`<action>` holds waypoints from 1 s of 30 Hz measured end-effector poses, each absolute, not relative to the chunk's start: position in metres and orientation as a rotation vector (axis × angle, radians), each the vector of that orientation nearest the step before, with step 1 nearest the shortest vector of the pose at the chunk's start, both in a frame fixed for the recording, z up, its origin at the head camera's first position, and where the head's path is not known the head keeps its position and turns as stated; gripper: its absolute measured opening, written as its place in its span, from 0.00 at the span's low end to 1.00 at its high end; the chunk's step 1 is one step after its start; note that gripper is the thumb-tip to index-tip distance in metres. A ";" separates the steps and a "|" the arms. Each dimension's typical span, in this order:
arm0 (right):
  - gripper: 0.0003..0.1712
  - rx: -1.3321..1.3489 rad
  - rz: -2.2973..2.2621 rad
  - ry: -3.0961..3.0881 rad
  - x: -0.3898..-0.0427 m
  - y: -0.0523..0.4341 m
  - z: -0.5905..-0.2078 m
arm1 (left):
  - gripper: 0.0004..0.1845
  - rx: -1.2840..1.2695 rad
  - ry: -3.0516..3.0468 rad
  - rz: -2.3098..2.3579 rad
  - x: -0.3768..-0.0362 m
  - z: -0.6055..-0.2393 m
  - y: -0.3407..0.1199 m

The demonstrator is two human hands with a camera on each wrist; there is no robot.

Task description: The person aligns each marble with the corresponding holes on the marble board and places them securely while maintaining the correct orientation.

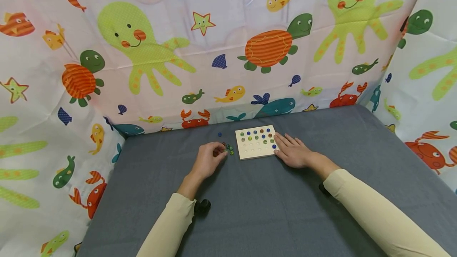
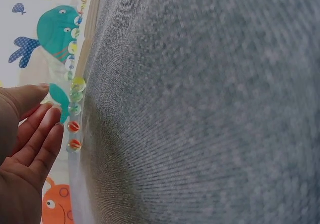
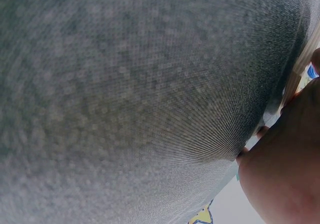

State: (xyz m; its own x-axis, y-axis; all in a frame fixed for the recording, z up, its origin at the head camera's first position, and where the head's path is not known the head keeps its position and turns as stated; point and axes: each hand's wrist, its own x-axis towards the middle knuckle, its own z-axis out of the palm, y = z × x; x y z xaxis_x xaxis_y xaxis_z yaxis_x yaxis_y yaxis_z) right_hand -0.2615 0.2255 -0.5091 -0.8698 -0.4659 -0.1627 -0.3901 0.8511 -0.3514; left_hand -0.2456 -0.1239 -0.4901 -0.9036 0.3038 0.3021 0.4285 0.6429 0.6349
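Observation:
A pale wooden board [image 1: 255, 154] with rows of round hollows lies on the cloth, its upper rows filled with glass marbles [image 1: 262, 131]. My right hand [image 1: 294, 152] rests palm down on the board's right edge, fingers spread. Left of the board, my left hand [image 1: 210, 158] hovers at a small cluster of loose marbles [image 1: 231, 152], thumb and forefinger tips close together. I cannot tell whether a marble sits between them. In the left wrist view several clear marbles with coloured swirls [image 2: 74, 144] line up just beyond the left fingertips. The right fingers are mostly hidden in the right wrist view.
A lone blue marble [image 1: 219, 134] lies behind the cluster. Grey cloth [image 1: 257, 205] covers the table. A white curtain with printed sea animals [image 1: 221, 19] hangs along the back and both sides. A black wrist strap piece [image 1: 202, 207] shows at the left cuff.

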 end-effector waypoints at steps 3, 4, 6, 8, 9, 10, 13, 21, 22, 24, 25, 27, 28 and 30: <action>0.41 -0.658 -0.453 2.792 -0.262 0.225 -0.510 | 0.06 -0.612 -2.685 -1.113 -0.244 -0.490 -0.124; 0.41 -0.658 -0.452 2.794 -0.262 0.225 -0.510 | 0.06 -0.613 -2.682 -1.115 -0.244 -0.490 -0.123; 0.41 -0.659 -0.448 2.797 -0.262 0.225 -0.511 | 0.06 -0.622 -2.671 -1.123 -0.243 -0.490 -0.123; 0.41 -0.661 -0.446 2.800 -0.262 0.225 -0.512 | 0.07 -0.634 -2.658 -1.130 -0.242 -0.489 -0.121; 0.41 -0.662 -0.445 2.802 -0.262 0.225 -0.512 | 0.07 -0.637 -2.654 -1.136 -0.241 -0.489 -0.120; 0.41 -0.663 -0.445 2.804 -0.261 0.226 -0.512 | 0.07 -0.642 -2.650 -1.140 -0.241 -0.488 -0.119; 0.41 -0.666 -0.448 2.808 -0.261 0.226 -0.512 | 0.07 -0.649 -2.644 -1.150 -0.240 -0.488 -0.114; 0.41 -0.659 -0.454 2.796 -0.261 0.225 -0.511 | 0.05 -0.678 -2.644 -1.170 -0.241 -0.486 -0.105; 0.41 -0.659 -0.455 2.797 -0.261 0.225 -0.511 | 0.05 -0.684 -2.645 -1.170 -0.241 -0.486 -0.104; 0.41 -0.659 -0.459 2.796 -0.261 0.226 -0.510 | 0.06 -0.700 -2.639 -1.175 -0.242 -0.485 -0.102; 0.41 -0.657 -0.460 2.795 -0.261 0.225 -0.510 | 0.06 -0.706 -2.637 -1.179 -0.243 -0.485 -0.101; 0.41 -0.652 -0.461 2.791 -0.261 0.225 -0.509 | 0.07 -0.710 -2.642 -1.184 -0.243 -0.485 -0.099; 0.41 -0.650 -0.460 2.790 -0.260 0.225 -0.508 | 0.07 -0.710 -2.646 -1.184 -0.244 -0.484 -0.098; 0.40 -0.645 -0.454 2.785 -0.259 0.225 -0.507 | 0.07 -0.710 -2.654 -1.185 -0.244 -0.483 -0.095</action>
